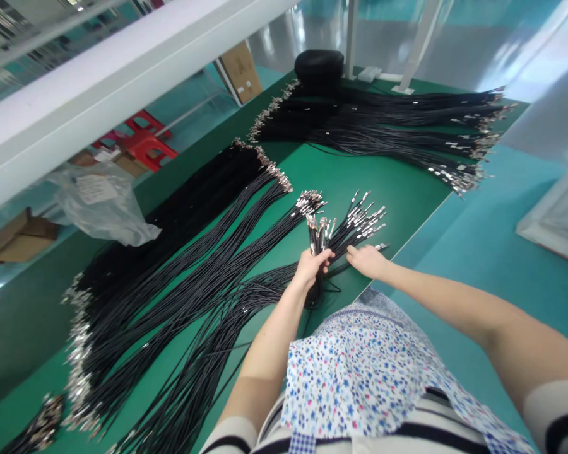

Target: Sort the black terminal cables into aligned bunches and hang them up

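My left hand (313, 263) is wrapped round a bunch of black cables (318, 236), whose metal-tipped ends stick up above the fist. To its right, my right hand (365, 260) is closed in a pinch on a black cable near its silver end (381, 246). Just beyond both hands, a loose fan of cable ends (362, 217) with white and silver tips lies on the green table. The long black lengths (231, 309) trail from there to the lower left.
Several cable bundles (170, 271) lie side by side across the green table (360, 170), and more cables (383, 120) lie at the far end. A black roll (319, 66) stands there. A plastic bag (106, 198) hangs at the left edge below a white beam (123, 69). Red stools (146, 142) stand beyond.
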The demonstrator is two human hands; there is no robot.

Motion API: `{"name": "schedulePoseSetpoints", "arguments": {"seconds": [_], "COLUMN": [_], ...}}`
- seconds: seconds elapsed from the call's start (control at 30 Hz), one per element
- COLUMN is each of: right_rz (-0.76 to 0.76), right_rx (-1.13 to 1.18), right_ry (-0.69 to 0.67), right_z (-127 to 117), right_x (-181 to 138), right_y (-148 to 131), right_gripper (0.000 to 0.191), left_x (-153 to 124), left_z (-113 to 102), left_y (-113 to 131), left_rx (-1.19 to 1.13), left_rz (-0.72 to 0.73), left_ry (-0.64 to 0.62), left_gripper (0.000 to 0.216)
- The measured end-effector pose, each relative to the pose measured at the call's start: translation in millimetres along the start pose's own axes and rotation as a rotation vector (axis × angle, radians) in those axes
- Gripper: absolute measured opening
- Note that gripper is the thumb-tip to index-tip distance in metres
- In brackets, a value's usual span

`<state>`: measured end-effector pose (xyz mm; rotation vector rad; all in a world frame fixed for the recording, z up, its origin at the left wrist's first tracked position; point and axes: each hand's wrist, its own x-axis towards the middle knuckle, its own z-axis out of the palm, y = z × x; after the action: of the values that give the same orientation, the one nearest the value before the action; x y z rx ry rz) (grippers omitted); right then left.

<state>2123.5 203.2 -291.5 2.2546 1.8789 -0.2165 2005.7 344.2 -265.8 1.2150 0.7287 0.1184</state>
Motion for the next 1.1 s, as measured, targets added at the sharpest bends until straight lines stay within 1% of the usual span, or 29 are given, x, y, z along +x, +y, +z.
{"name": "schedulePoseSetpoints", "arguments": {"seconds": [0.07, 0.13, 0.2, 0.27, 0.33, 0.47, 0.5, 0.53, 0.57, 0.6, 0.67, 0.7, 0.73, 0.8, 0.83, 0.87, 0.9, 1.0, 1.07, 1.1], "right_rz": [-0.023, -0.049, -0.086, -0.117, -0.132, -0.155, -0.135, -0.082, 0.009, 0.13, 0.386, 0.464, 0.483, 0.395, 0.342, 0.304, 0.293, 0.325, 0.317, 0.314], "right_rx": [-0.016, -0.003, 0.052, 0.147, 0.266, 0.553, 0.655, 0.769, 0.893, 1.022, 1.253, 1.351, 1.432, 1.49, 1.468, 1.421, 1.363, 1.237, 1.254, 1.308], "right_ry": [0.172, 0.336, 0.448, 0.535, 0.611, 0.753, 0.793, 0.839, 0.893, 0.945, 1.013, 1.002, 0.939, 0.729, 0.64, 0.585, 0.573, 0.644, 0.642, 0.632], "right_z": [-15.9, -31.3, -42.0, -47.2, -49.1, -51.3, -51.4, -51.2, -50.6, -50.0, -49.5, -50.3, -52.0, -58.3, -62.4, -67.0, -71.6, -82.5, -83.9, -81.5], "right_x": [-4.8, -6.6, -4.5, 0.5, 5.9, 9.7, 9.4, 9.3, 9.7, 11.1, 17.1, 21.4, 26.1, 34.6, 37.9, 40.4, 42.3, 46.1, 49.0, 50.5], "right_y": [-2.3, -6.2, -12.1, -20.6, -31.2, -49.7, -50.7, -49.2, -45.0, -38.0, -18.3, -7.4, 2.7, 16.3, 18.6, 18.2, 15.5, 3.2, 0.0, 1.1], "right_gripper": [0.028, 0.029, 0.029, 0.028, 0.026, 0.019, 0.017, 0.016, 0.015, 0.016, 0.025, 0.028, 0.029, 0.027, 0.028, 0.028, 0.029, 0.034, 0.037, 0.038], "left_x": [5.4, 5.7, 1.2, -5.7, -11.9, -16.6, -16.7, -16.9, -17.3, -18.0, -20.2, -21.3, -22.1, -22.1, -21.2, -19.8, -18.0, -12.7, -11.1, -11.1], "left_z": [4.7, 7.2, 6.1, 1.8, -3.8, -10.1, -10.2, -9.8, -9.2, -8.3, -5.9, -4.7, -3.5, -1.4, -0.8, -0.4, -0.2, -0.8, -1.9, -2.8], "left_y": [-4.7, -7.6, -7.5, -4.8, -0.7, 5.0, 5.5, 5.7, 5.8, 5.9, 6.3, 6.7, 7.2, 8.5, 9.1, 9.6, 10.0, 10.7, 11.4, 12.4], "left_rx": [0.023, -0.029, -0.134, -0.226, -0.254, -0.216, -0.203, -0.188, -0.172, -0.155, -0.124, -0.115, -0.107, -0.101, -0.103, -0.107, -0.112, -0.147, -0.182, -0.203], "left_rz": [-0.003, -0.04, -0.109, -0.124, -0.088, 0.022, 0.049, 0.068, 0.077, 0.076, 0.048, 0.028, 0.008, -0.021, -0.03, -0.038, -0.046, -0.084, -0.092, -0.087], "left_ry": [-0.007, -0.1, -0.226, -0.272, -0.238, -0.155, -0.141, -0.132, -0.127, -0.125, -0.147, -0.163, -0.185, -0.23, -0.244, -0.248, -0.247, -0.233, -0.226, -0.224], "left_gripper": [0.036, 0.039, 0.043, 0.044, 0.041, 0.034, 0.032, 0.031, 0.03, 0.03, 0.031, 0.032, 0.032, 0.03, 0.03, 0.031, 0.031, 0.033, 0.033, 0.032]}}
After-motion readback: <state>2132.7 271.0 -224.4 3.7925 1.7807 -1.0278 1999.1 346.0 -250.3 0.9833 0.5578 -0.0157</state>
